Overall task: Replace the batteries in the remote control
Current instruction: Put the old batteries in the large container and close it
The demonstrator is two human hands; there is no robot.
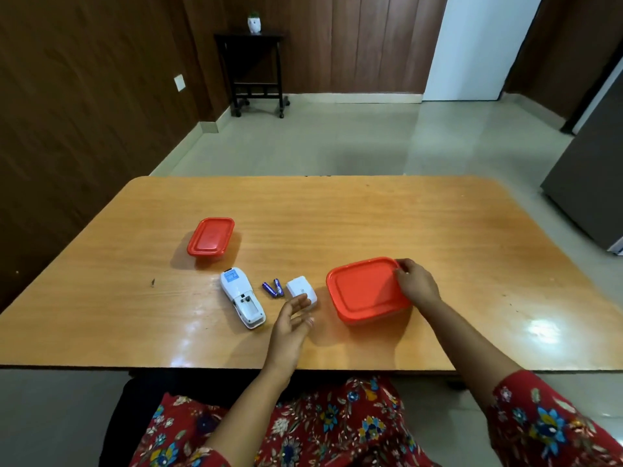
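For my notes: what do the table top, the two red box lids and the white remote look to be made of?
The table top looks like wood or wood-look laminate with a glossy finish: grain lines, bright glare patches. The large red lid and small red lid are probably moulded plastic, semi-matt, with raised rims and rounded corners. The remote seems to be hard white plastic, smooth, with a faint sheen.

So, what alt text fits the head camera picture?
A person at a table grips a corner of a big red box with the right hand; the left hand is open by a white cover. An opened remote, two batteries and a small red box lie to the left.
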